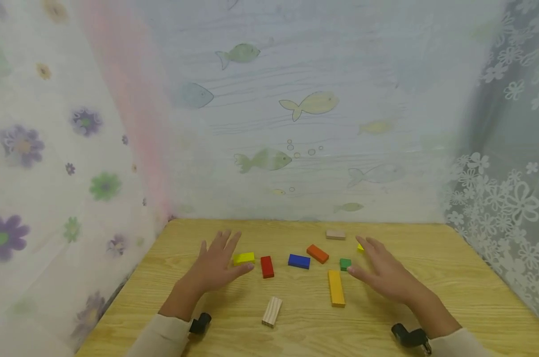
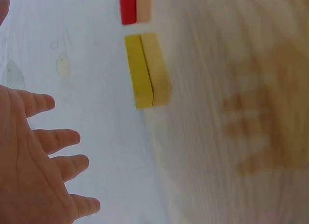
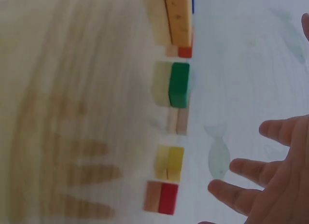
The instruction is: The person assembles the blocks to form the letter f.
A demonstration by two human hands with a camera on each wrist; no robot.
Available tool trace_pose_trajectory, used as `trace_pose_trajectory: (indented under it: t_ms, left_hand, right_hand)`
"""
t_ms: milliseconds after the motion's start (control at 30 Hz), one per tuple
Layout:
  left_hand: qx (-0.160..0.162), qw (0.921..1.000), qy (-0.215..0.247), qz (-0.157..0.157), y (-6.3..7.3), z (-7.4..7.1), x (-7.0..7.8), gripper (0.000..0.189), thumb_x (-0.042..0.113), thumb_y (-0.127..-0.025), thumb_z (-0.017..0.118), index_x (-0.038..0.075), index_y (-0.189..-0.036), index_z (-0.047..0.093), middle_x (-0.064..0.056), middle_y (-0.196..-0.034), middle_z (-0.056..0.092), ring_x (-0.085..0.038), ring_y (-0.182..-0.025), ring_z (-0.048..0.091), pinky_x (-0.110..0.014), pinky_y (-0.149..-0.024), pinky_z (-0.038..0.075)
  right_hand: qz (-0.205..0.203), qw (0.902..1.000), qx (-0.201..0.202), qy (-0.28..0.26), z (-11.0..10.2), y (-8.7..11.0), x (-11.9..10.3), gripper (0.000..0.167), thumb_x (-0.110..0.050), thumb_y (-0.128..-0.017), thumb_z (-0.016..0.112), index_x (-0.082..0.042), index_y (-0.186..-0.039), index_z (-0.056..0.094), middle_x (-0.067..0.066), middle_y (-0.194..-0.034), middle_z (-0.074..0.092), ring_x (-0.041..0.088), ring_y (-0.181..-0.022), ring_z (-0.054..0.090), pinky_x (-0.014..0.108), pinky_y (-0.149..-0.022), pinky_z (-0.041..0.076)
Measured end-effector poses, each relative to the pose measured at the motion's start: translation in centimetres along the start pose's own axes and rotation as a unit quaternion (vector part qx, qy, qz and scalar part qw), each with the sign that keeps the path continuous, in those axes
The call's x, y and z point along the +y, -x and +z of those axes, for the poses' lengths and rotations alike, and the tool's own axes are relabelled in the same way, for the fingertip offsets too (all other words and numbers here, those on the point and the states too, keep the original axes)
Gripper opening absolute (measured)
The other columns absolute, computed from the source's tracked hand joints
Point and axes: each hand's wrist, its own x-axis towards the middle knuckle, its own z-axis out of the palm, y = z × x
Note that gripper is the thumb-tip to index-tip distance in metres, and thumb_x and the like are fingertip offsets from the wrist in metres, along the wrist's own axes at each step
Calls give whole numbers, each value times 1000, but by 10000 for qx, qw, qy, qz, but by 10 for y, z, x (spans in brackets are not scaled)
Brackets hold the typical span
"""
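Note:
My left hand (image 1: 213, 267), fingers spread, hovers over the table beside a yellow block (image 1: 244, 258) and a red block (image 1: 267, 267). In the left wrist view its shadow falls on the wood, apart from the yellow block (image 2: 139, 72). My right hand (image 1: 385, 272) is likewise spread and holds nothing. Nearest its thumb is a green block (image 1: 345, 264); a small yellow block (image 1: 360, 248) peeks out behind its fingers. A red block (image 3: 168, 199) shows in the right wrist view, hidden behind the hand in the head view.
Between the hands lie a blue block (image 1: 299, 261), an orange block (image 1: 317, 253) and a long yellow-orange block (image 1: 336, 288). A grooved wooden block (image 1: 272, 311) is nearer the front, a plain one (image 1: 335, 234) farther back. Patterned sheets (image 1: 314, 163) enclose the wooden table (image 1: 234, 337).

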Motion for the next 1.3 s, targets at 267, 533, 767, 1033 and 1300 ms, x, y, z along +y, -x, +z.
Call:
trace_pose_trajectory:
  t_ms: [267,533,767,1033,1300]
  left_hand:
    - [-282,9989,71,374,-1,10,21,100,83,-90,48,27,-167,19,-10,-173,18,-40,-160,10,-74,-120,5]
    - [-666,9958,-30,621,3,14,30,107,88,-84,52,26,-166,24,-8,-172,21,-40,-159,16,-73,-121,13]
    - [-1024,9902,-1,951,4,18,32,119,90,-74,62,25,-166,26,-11,-171,24,-39,-158,21,-72,-119,18]
    - [-1229,9836,16,1317,7,21,36,124,90,-65,71,23,-162,35,-9,-170,27,-38,-158,23,-71,-120,20]
    - [-1548,9749,166,1590,8,22,41,109,81,-64,81,24,-152,51,-3,-166,37,-29,-151,37,-55,-117,39]
  right_hand:
    - [-239,9997,-68,91,17,-3,-7,87,-60,-97,63,-19,-165,27,26,-158,36,52,-139,44,76,-99,41]
    - [-317,9990,-316,57,24,-5,-9,85,-61,-94,67,-17,-160,39,25,-151,45,43,-133,51,68,-99,47]
    - [-308,9970,-661,-272,22,-5,-10,87,-57,-93,71,-12,-159,39,22,-154,43,37,-126,56,63,-97,50]
    - [-215,9948,-891,-433,21,-5,-11,94,-54,-86,81,-9,-158,41,22,-150,46,31,-118,60,53,-92,53]
    - [-469,9941,-948,-248,19,-3,-15,94,-52,-79,86,-4,-151,50,8,-124,58,21,-108,57,41,-88,53]
